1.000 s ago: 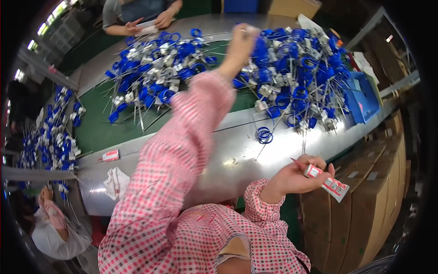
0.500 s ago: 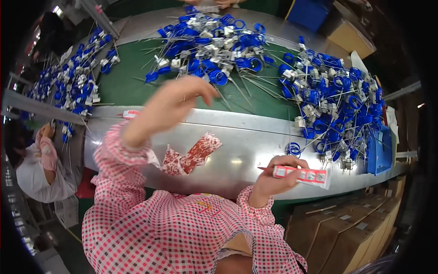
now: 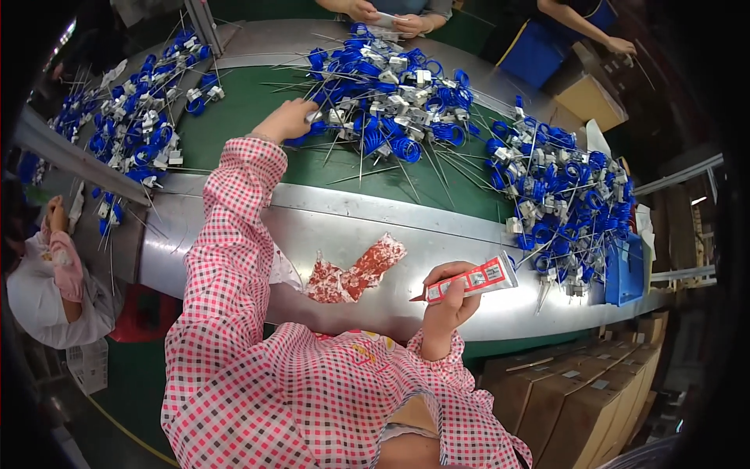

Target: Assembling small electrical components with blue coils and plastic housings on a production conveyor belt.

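Note:
My left hand (image 3: 285,122) reaches out over the green belt to the near left of the middle pile. Its fingers are closed on the white block (image 3: 314,116) of a part with a blue coil, at the edge of that pile (image 3: 391,98) of blue coils, white blocks and thin metal rods. My right hand (image 3: 451,303) is wrapped round a red and silver squeeze tube (image 3: 484,277) above the metal ledge, its pointed red nozzle (image 3: 419,298) facing left. Between my arms, a crumpled red strip (image 3: 355,270) smeared with white lies on the ledge.
More coiled parts are heaped at right (image 3: 558,195) and left (image 3: 144,117). A blue bin (image 3: 625,270) stands at the right end; cardboard boxes (image 3: 586,391) sit below. Across the belt, a co-worker's hands (image 3: 387,19) hold a white item. Another person (image 3: 58,289) works at left.
My left hand has moved forward from above the ledge to the middle pile and closed on a part. My right hand still holds the tube, now tilted upward to the right.

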The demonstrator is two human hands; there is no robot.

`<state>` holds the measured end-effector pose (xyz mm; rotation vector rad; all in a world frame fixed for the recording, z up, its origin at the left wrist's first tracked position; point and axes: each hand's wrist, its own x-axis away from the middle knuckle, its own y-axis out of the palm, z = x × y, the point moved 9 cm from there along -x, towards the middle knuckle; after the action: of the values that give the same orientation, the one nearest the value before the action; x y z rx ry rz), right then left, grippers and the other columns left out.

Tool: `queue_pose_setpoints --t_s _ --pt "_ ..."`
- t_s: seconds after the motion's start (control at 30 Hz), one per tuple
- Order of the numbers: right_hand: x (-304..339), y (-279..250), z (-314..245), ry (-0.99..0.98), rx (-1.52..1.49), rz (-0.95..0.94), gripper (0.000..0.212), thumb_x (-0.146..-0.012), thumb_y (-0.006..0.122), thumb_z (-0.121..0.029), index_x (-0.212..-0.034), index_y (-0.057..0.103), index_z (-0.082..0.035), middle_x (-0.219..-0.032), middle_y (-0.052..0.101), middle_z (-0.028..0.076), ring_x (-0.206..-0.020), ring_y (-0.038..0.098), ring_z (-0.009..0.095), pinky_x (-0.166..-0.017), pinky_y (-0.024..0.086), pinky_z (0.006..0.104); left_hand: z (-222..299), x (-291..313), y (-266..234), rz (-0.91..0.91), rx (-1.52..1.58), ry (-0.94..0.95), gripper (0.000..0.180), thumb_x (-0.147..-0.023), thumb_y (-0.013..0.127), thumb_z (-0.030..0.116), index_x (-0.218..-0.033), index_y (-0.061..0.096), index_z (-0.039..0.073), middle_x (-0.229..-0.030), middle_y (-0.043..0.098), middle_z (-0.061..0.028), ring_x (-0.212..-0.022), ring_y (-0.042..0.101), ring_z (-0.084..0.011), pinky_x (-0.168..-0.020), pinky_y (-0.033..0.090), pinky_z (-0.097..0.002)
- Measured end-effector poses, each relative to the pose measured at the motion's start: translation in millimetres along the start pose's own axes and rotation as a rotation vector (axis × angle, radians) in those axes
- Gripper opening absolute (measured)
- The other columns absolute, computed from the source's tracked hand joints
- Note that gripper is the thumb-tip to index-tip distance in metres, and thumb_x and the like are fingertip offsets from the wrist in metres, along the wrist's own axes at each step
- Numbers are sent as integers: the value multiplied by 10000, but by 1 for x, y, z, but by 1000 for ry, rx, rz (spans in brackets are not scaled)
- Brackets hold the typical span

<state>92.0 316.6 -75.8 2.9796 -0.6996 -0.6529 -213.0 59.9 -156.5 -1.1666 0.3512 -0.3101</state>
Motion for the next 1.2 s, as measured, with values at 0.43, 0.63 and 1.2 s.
queue_pose_setpoints --t_s 0.43,0.63,1.2 --pt "-10 -9 4 29 -18 95 242 -848 389 -260 -810 420 -22 -550 473 91 -402 400 113 -345 323 211 6 84 -65 303 -81 216 310 -700 651 118 -958 484 79 -1006 510 -83 -937 508 -240 -840 400 -330" --pt "-12 -9 2 31 -35 136 240 -849 362 -275 -806 413 -45 -521 456 72 -400 393 104 -345 284 199 -31 135 -66 302 1041 -104 388 -698 636 61 -1040 455 37 -1072 511 -83 -938 518 -167 -858 391 -282" --pt "-10 36 -134 -564 -628 134 328 -887 359 -334 -1019 474 -57 -526 419 18 -379 273 90 -393 222 221 250 211 -35 -175 2056 307 702 -765 528 532 -1142 431 -53 -1022 516 -140 -952 527 -184 -808 434 -302"
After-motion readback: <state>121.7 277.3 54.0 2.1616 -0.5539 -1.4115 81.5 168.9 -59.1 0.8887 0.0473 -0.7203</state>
